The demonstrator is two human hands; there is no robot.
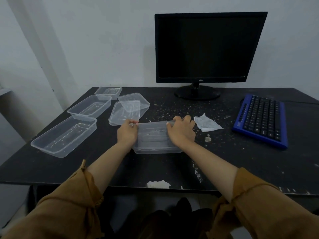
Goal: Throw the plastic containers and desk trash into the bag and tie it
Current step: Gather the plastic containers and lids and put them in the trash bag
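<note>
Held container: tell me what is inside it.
No large item in the container; only faint specks show through its clear plastic. The left hand and right hand cover its ends, hiding those corners.

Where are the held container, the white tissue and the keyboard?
held container (153,138), head view, middle of its clear surface
white tissue (206,125), head view, its middle
keyboard (262,118), head view, black keys
</note>
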